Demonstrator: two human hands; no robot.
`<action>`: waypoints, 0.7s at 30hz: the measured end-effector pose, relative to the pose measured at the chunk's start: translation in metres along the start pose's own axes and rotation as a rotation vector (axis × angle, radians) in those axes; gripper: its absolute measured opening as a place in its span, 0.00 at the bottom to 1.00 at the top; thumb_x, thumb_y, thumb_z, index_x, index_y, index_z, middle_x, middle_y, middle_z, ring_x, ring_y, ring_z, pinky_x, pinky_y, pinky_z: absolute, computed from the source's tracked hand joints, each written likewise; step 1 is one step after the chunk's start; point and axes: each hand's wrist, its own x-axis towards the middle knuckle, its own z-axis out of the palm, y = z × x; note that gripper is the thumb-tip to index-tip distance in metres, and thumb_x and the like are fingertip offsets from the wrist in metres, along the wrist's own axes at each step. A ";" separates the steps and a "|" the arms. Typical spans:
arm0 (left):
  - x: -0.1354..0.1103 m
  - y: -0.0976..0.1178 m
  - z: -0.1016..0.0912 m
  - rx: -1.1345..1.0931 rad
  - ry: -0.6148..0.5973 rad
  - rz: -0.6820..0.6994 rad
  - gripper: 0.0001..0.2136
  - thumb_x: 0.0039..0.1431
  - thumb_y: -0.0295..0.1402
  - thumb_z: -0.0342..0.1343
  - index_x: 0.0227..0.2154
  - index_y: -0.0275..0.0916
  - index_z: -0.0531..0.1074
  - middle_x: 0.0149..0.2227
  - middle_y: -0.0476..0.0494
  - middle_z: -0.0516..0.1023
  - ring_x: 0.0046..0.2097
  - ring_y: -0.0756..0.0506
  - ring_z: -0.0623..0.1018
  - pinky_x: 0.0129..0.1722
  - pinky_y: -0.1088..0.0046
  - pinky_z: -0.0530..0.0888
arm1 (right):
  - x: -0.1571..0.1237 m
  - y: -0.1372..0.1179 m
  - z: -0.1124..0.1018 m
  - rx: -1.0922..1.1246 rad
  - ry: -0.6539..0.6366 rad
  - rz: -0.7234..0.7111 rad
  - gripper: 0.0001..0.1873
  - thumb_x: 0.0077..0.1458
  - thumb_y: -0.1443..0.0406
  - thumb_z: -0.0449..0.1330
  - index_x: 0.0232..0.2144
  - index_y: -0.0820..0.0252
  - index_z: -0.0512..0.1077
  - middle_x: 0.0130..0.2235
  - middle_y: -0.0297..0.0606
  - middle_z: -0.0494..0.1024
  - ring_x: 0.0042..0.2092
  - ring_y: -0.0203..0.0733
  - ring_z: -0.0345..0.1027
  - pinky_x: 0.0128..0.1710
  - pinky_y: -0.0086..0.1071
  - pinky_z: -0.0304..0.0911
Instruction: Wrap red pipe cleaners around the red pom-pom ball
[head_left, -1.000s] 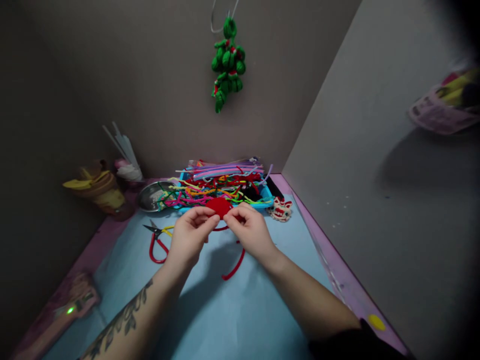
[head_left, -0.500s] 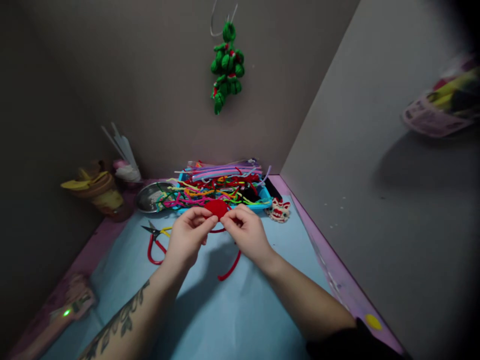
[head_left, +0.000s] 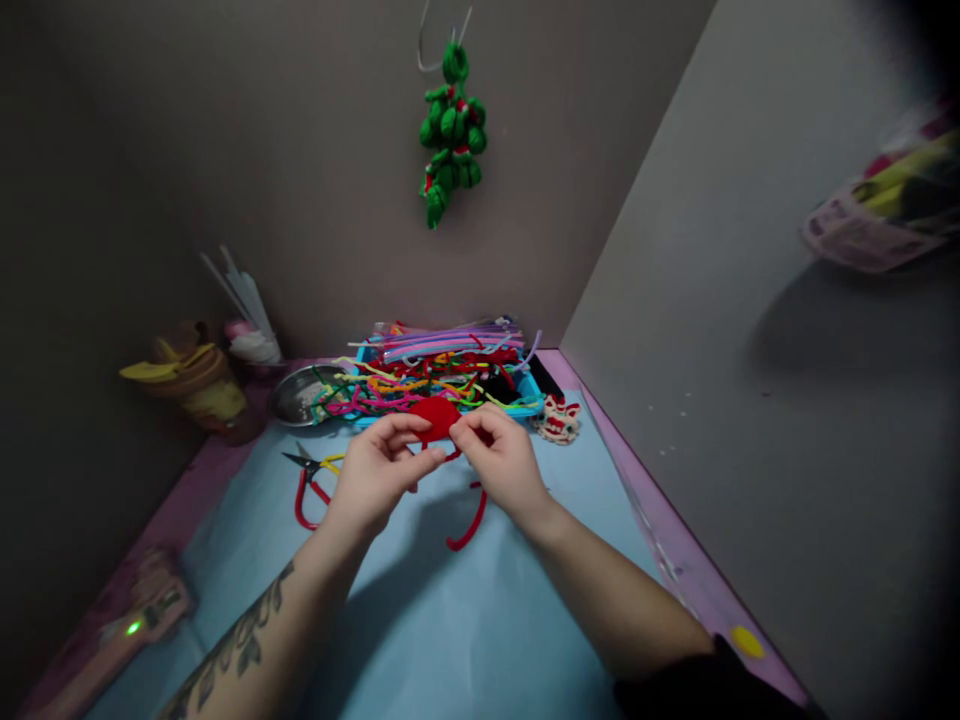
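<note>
Red, rounded, fuzzy-looking piece (head_left: 435, 420): I have it up above the pale blue sheet (head_left: 562, 590), between my two hands and in front of the bright blue plastic tray (head_left: 531, 404) of multicoloured strands (head_left: 420, 385). I judge it very light, soft and a little springy, its nap giving fingertips enough bite that slipping seems unlikely; hard squeezing could dent or bend it, so the rim is the place to take hold, lightly, from opposite sides. My right hand (head_left: 491, 455) has thumb and forefinger pinched together on its right edge. My left hand (head_left: 382, 465) meets its left edge with the fingers, the thumb standing apart below; whether those fingers grip it from behind, I cannot tell. It looks like a deep, even red all over, domed along the top, its lower part partly covered by my fingers. A thin red strand (head_left: 452, 456) shows beneath it, and a curved red length (head_left: 469, 522) appears lower, under my right hand; whether either joins it is hidden.
</note>
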 end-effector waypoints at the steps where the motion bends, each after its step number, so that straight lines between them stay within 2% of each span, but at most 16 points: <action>1: -0.001 0.000 0.001 0.014 0.014 0.005 0.19 0.34 0.33 0.71 0.32 0.36 0.73 0.26 0.52 0.73 0.18 0.57 0.65 0.14 0.81 0.62 | 0.000 0.000 0.000 0.012 -0.002 0.005 0.09 0.54 0.65 0.59 0.22 0.60 0.70 0.26 0.32 0.68 0.30 0.35 0.63 0.30 0.29 0.58; 12: -0.001 0.001 0.001 -0.082 0.074 -0.006 0.17 0.38 0.37 0.70 0.30 0.35 0.74 0.19 0.55 0.70 0.17 0.57 0.62 0.13 0.83 0.56 | -0.003 -0.002 0.002 0.055 0.012 -0.057 0.08 0.52 0.67 0.60 0.21 0.59 0.71 0.25 0.31 0.68 0.29 0.34 0.62 0.29 0.28 0.57; 21: 0.000 -0.005 0.005 -0.107 0.117 0.000 0.15 0.38 0.35 0.70 0.27 0.36 0.72 0.16 0.55 0.69 0.16 0.58 0.60 0.14 0.83 0.54 | -0.004 -0.002 0.003 0.045 0.015 -0.046 0.09 0.52 0.66 0.61 0.21 0.59 0.71 0.25 0.32 0.68 0.29 0.35 0.62 0.28 0.28 0.58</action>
